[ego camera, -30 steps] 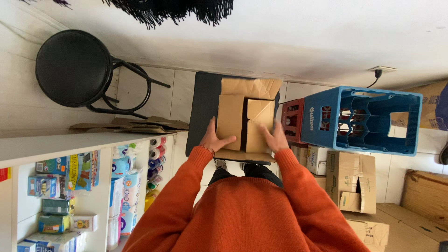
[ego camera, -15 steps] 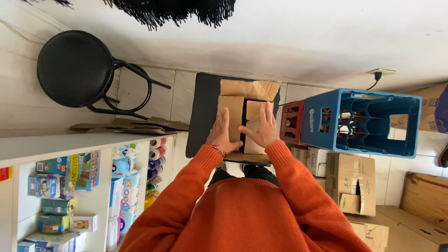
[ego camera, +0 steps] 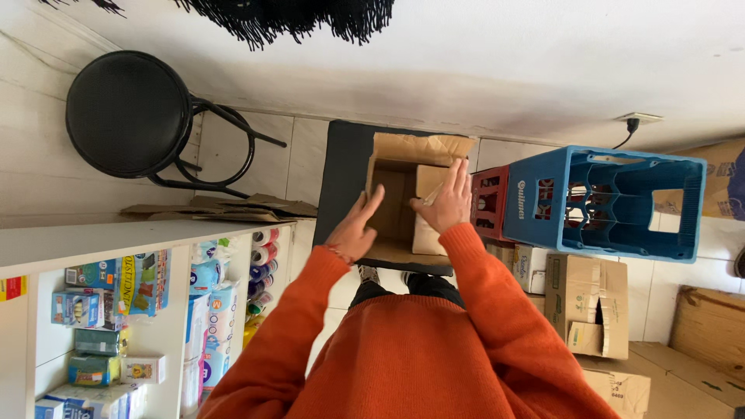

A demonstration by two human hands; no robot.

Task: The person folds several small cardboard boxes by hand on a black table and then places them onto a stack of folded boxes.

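My hands worked at an open cardboard box [ego camera: 396, 206] that sat on a dark mat [ego camera: 345, 174] directly ahead of me. My right hand [ego camera: 448, 203] lay spread, fingers open, flat against one of the box's inner flaps [ego camera: 428, 185], pressing on it rather than gripping. My left hand [ego camera: 355, 231] was also open, fingers extended and loose, hovering at the near left wall of the box, touching or just short of it; I could not tell which.

The box looked light and appeared empty as far as I could see inside, though part of the interior was hidden by my right hand. The corrugated card seemed stiff along its walls yet bendable at the creased flaps, with a torn top flap that would give way easily. I judged the firm side walls or the bottom corners the safest places to take hold, one hand on each side, not the loose flaps.

Just beyond my right hand stood a red crate [ego camera: 490, 203], and against it a blue crate [ego camera: 605, 203]. Well off to my left stood a black stool [ego camera: 128, 112].
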